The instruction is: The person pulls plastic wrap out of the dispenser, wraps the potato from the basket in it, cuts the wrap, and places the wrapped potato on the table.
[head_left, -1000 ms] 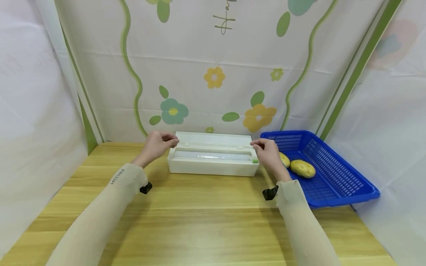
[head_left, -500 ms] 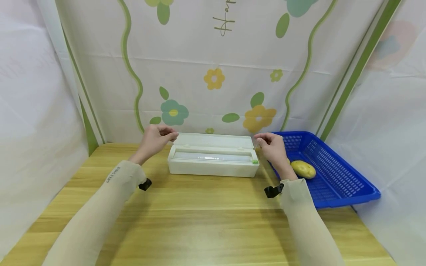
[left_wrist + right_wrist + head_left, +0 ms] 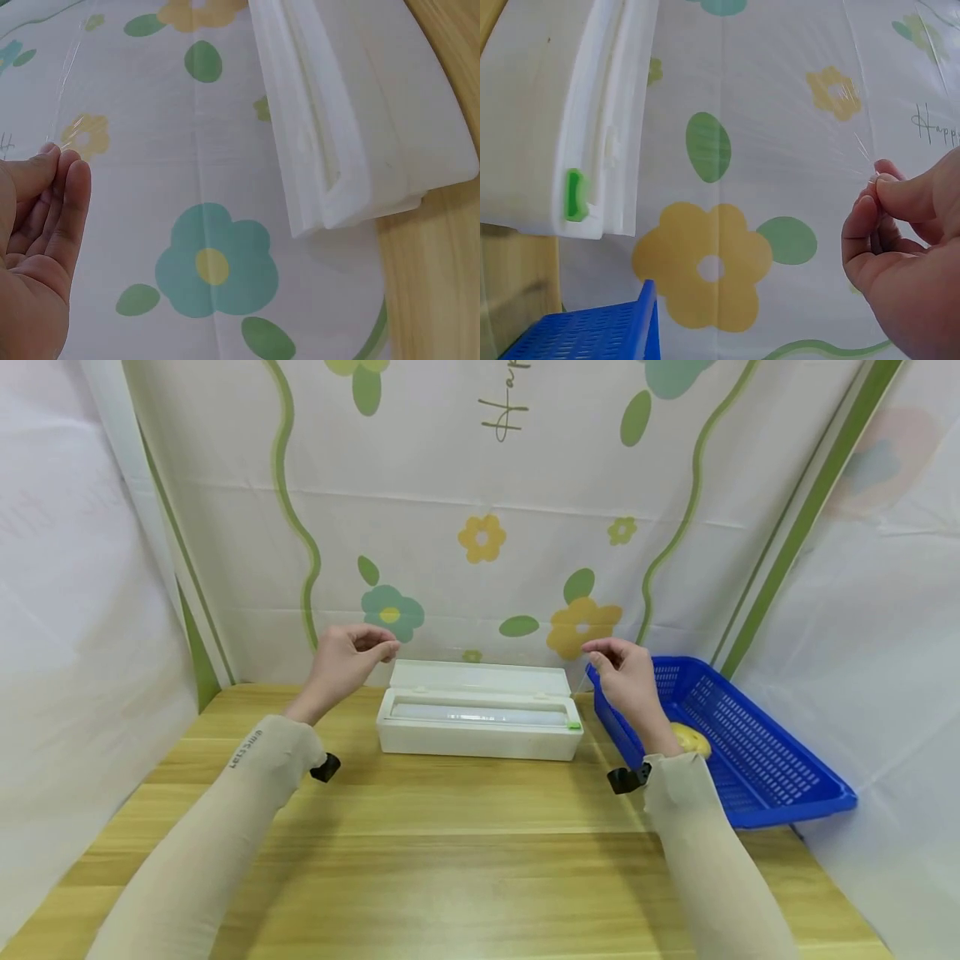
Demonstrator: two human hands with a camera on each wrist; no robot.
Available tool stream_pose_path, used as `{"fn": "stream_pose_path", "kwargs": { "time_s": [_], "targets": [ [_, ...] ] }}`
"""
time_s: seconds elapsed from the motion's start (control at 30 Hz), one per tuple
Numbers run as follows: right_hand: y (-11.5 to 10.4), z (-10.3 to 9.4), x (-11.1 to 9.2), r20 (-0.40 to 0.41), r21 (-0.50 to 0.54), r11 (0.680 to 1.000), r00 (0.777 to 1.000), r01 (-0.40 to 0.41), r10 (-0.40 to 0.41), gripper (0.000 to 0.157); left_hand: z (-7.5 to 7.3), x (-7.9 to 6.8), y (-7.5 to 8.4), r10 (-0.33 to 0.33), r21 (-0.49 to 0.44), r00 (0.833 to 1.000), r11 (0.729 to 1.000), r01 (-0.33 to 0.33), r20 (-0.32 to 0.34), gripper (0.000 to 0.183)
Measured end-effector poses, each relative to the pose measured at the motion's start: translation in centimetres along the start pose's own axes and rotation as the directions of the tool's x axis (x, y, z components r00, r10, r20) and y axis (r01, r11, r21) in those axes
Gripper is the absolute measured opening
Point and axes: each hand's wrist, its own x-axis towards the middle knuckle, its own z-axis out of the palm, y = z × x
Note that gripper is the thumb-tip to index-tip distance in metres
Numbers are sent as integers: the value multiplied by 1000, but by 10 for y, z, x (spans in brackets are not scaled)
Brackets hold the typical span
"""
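Observation:
A white plastic-wrap dispenser box (image 3: pixel 480 742) stands at the back of the table with its lid (image 3: pixel 480 676) tipped back. Inside lies a pale roll (image 3: pixel 480 713); a green slider (image 3: pixel 575 195) sits at the box's right end. My left hand (image 3: pixel 347 662) pinches a corner of clear plastic wrap (image 3: pixel 73 71) between thumb and fingertips, above and left of the box. On the other side my right hand (image 3: pixel 628 681) pinches the film too, above and right of the box. Creases fan from both pinches; the sheet itself is nearly invisible in the head view.
A blue perforated basket (image 3: pixel 795 814) stands at the right, and a yellow potato (image 3: pixel 692 740) in it is partly hidden by my right forearm. Behind the box hangs a flower-printed white curtain (image 3: pixel 435 460). The wooden table (image 3: pixel 465 877) stretches out in front.
Both hands have risen from beside the box lid and spread slightly apart, drawing the plastic wrap upward. The box and basket stay in place.

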Motion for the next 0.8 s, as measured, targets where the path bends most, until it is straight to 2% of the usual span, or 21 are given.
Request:
{"fn": "stream_pose_path", "kwargs": {
  "time_s": [0.23,0.57,0.8],
  "targets": [
    [-5,-7,6,2,-11,1000,1000,8,-8,15,-10,-7,48,14,-6,1000,1000,-14,1,12],
    [-19,-18,11,13,10,1000,1000,27,-27,18,-17,-5,59,43,-51,999,998,-44,-27,13],
    [-24,-25,16,-2,-14,997,997,77,-77,16,-19,-3,69,48,-79,998,996,-51,-41,13]
  ]
}}
